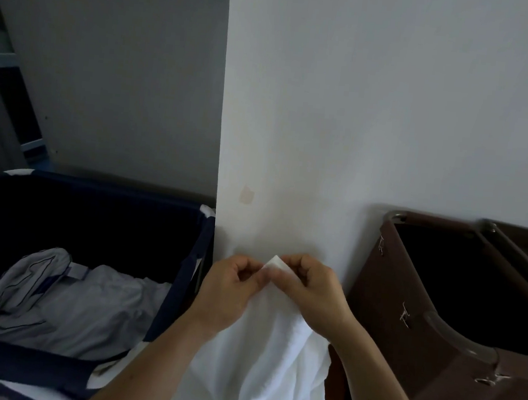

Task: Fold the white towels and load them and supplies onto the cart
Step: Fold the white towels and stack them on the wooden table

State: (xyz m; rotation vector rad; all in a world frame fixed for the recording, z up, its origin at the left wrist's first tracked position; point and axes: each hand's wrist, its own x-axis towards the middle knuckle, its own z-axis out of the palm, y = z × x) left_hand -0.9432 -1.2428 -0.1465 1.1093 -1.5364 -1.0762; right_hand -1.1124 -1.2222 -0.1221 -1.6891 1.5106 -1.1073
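Pinching one white towel [260, 354] | left hand [231, 290] + right hand [308, 296], both grips grasping its corner | two bins

1. Hands: two, left hand [230, 288] and right hand [310, 293], side by side at near centre.
2. White towel [268, 361]: one, hanging below the hands.
3. Dark blue bin [181, 275]: one, on the left.
4. Striped laundry [62, 303]: one heap inside that bin; pieces cannot be counted.
5. Brown bag [407, 310]: one, on the right.
6. Metal clips [404, 316] on its near rim: three seen.
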